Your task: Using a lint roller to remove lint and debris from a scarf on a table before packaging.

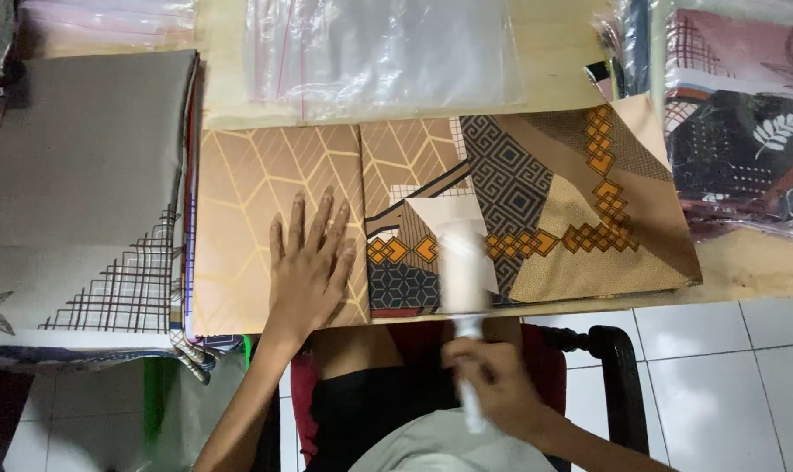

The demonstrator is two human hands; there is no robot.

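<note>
Pressing my left hand (309, 267) spread flat on the folded patterned cloth (519, 210) at the table's (746, 262) near edge, my right hand (492, 380) pinches a blurred white strip (466, 262), probably mid-folding; smoothing seems needed next.

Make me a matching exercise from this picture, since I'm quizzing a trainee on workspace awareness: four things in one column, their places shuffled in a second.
Things:
1. left hand
2. right hand
3. clear plastic bags
4. grey folded cloth

Places:
A. far edge of the table, behind the patterned cloth
B. flat on the tan cloth with gold lines
C. left end of the table, on a stack
D. below the table edge, gripping a blurred white object

Pairs: 1-B, 2-D, 3-A, 4-C
</note>
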